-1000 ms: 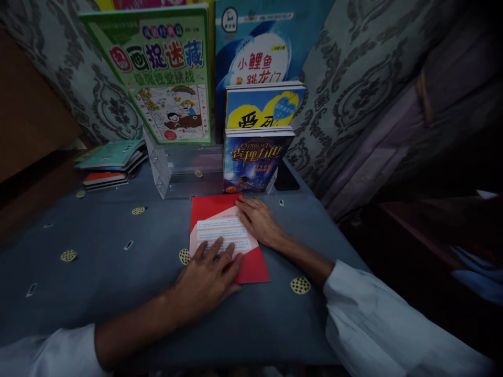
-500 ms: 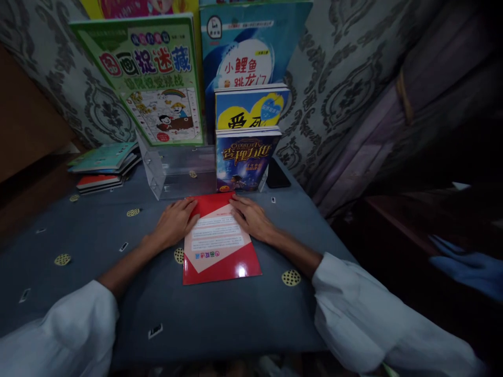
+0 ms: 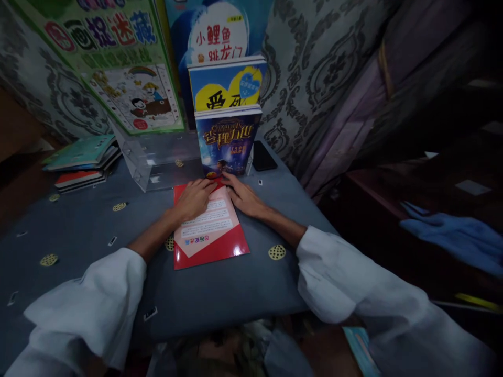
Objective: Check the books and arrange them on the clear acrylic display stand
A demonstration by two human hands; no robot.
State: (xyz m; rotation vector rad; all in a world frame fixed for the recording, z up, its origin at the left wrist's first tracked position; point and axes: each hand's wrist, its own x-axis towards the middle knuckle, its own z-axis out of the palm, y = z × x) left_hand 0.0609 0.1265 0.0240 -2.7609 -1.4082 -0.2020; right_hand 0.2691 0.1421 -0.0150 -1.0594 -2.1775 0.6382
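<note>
A thin red book [image 3: 223, 253] with a pale printed panel lies flat on the cloth-covered table. My left hand [image 3: 196, 199] rests across its upper part, fingers stretched toward the top right corner. At the upper right edge, my right hand [image 3: 244, 198] touches the book with its fingers extended. Both hands lie open, their fingertips close together near the top edge. Just behind them stands a dark blue book [image 3: 226, 140] in a clear acrylic stand [image 3: 135, 166]. My left hand covers part of the red book's upper half.
A large green book [image 3: 118, 63] leans in the stand's left side. Blue-yellow [image 3: 223, 86] and teal [image 3: 251, 31] books stand at the right. Stacked books [image 3: 78, 157] lie at the table's left; a black phone [image 3: 264, 156] lies right of the stand. A blue cloth-like item [image 3: 451, 235] lies farther right.
My left hand has slid right from the red book's left edge onto its upper part, toward my right hand. The whole view has shifted, so the books appear farther left and higher.
</note>
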